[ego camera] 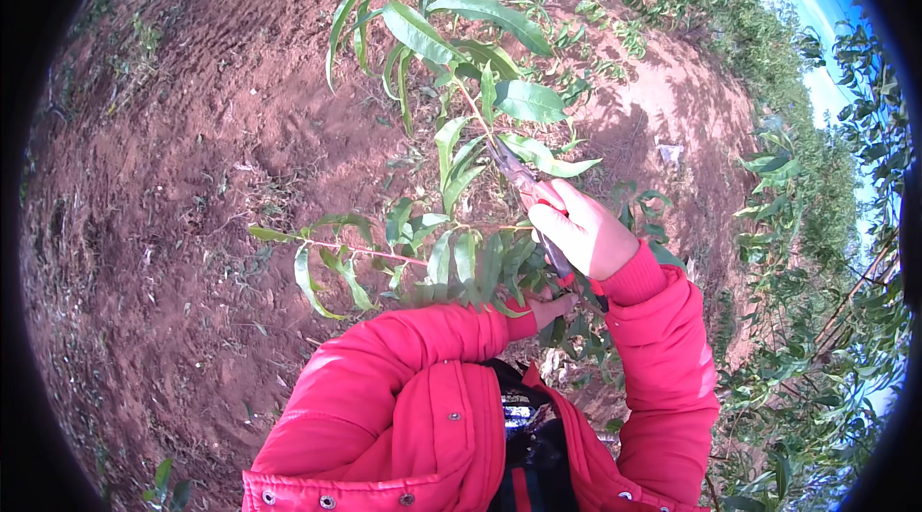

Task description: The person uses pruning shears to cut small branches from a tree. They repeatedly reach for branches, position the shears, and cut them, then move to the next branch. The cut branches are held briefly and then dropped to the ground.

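My right hand is closed around a pair of pruning shears with red and dark handles. The shears point up and away from me, and their tips are at the reddish stem of a leafy shoot; whether the blades grip the stem is unclear. Lower down, my left hand reaches across my body to the right, under the leaves. Foliage and the handles partly cover its fingers, so what it holds is hidden. Just above my left sleeve, a second leafy shoot extends to the left.
Reddish bare soil with scattered weeds and fallen leaves spreads ahead and to the left. Dense leafy trees line the right side, with branches close to my right sleeve. A pale scrap lies on the ground.
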Demonstrator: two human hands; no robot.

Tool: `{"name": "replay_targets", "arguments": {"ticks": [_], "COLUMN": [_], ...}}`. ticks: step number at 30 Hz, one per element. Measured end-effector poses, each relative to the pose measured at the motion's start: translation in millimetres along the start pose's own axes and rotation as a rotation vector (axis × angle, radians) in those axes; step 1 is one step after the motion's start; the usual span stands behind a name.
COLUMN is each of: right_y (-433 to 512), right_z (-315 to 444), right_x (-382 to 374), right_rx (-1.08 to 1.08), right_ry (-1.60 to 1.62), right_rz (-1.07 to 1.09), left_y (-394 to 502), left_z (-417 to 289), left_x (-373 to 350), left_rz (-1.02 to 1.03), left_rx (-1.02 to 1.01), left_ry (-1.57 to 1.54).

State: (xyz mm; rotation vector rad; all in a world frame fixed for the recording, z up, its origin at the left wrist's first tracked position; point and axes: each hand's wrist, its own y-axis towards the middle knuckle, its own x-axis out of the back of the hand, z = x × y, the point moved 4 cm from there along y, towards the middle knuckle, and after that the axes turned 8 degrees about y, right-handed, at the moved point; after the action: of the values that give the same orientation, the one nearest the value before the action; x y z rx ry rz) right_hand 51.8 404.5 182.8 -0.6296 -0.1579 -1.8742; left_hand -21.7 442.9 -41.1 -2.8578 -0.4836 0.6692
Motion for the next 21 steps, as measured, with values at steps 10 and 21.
{"name": "replay_targets", "arguments": {"ticks": [10,21], "right_y": [11,-7], "right_z": [9,3], "right_x": [-5,-13], "right_rx": [0.138,0.029], "right_ry": [-0.252,0.057], "right_rz": [0.007,0.064], "left_y": [-21,13], "left_z": [-50,34], "left_x": [3,-8], "left_rz": [0.155,0.191], "left_rx": [-0.124,-0.068], "left_ry": [-0.031,-0.154]}}
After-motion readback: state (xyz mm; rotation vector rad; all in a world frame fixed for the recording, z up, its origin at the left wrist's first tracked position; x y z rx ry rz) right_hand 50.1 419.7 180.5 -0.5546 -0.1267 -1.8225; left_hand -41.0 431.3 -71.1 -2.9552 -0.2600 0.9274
